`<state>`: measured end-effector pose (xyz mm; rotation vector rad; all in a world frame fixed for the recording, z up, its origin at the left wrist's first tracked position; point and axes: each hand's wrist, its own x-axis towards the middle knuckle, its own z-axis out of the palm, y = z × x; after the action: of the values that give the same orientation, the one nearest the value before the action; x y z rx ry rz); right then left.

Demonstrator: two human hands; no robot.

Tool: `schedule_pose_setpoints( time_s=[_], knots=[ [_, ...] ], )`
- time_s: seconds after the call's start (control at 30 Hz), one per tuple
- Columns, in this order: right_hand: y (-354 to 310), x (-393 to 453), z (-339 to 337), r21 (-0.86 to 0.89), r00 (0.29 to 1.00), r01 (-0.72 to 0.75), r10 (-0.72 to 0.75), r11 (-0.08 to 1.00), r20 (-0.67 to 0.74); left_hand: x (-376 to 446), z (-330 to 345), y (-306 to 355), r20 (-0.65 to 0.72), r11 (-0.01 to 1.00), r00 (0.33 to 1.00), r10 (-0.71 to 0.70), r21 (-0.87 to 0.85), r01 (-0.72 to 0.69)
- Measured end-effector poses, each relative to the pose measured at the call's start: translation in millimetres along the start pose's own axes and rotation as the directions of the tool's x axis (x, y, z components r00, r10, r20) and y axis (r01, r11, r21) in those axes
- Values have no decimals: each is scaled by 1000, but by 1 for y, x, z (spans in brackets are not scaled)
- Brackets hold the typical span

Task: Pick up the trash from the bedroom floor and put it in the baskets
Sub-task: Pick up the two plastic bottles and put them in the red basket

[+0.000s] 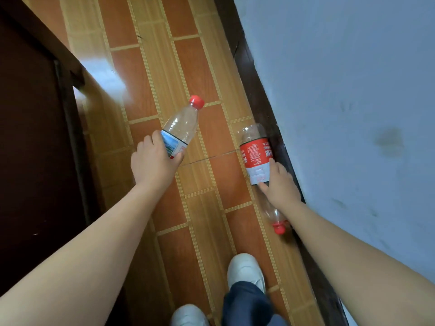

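Note:
My left hand (154, 162) is shut around the lower part of a small clear plastic bottle (182, 127) with a red cap and a blue-white label, held above the floor with the cap pointing away. A larger clear bottle (255, 152) with a red label and a red cap lies on the floor along the dark skirting, its cap towards me. My right hand (280, 184) rests on its middle, fingers spread over the label and curling round the body. No basket is in view.
The floor (164, 74) has orange and tan wood-pattern tiles. A dark brown door or cabinet (30, 137) stands on the left, a pale blue wall (341, 90) with dark skirting (249, 64) on the right. My white shoes (246, 270) are at the bottom.

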<state>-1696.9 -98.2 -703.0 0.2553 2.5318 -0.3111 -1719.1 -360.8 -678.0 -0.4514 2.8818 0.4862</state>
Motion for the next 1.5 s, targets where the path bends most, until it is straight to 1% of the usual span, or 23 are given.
schedule_pose_setpoints(
  time_s=[0.13,0.4,0.5,0.57,0.77,0.9,1.03,1.27,1.4,1.5],
  knots=[
    [12,21,24,-91,1000,-16,16,996,3,11,35,2,21,1000,1000,-5,8,4],
    [8,33,41,-132,993,-82,70,988,-90,23,56,12,33,1000,999,-6,24,5],
    [2,34,45,-145,990,-110,95,983,-107,23,56,14,32,1000,999,1,25,-2],
    [1,34,41,-125,989,-113,99,986,-113,23,52,14,23,1000,1000,4,27,-5],
    [-14,14,7,-51,989,-26,18,998,-144,12,13,19,-5,1000,1000,-4,13,4],
    [-35,-13,-37,28,987,30,-25,999,-158,-5,-34,27,-26,999,999,-36,-6,36],
    [-61,-54,-98,73,982,71,-57,995,-178,-26,-102,39,-63,998,996,-59,-4,59],
    [-114,-158,-240,102,973,109,-86,989,-214,-74,-270,61,-141,994,984,-108,-29,105],
    [-136,-229,-321,112,958,165,-132,980,-253,-114,-370,68,-176,980,965,-194,-85,181],
    [-150,-280,-368,94,945,204,-171,974,-278,-150,-430,71,-188,966,952,-244,-131,222]
  ],
)
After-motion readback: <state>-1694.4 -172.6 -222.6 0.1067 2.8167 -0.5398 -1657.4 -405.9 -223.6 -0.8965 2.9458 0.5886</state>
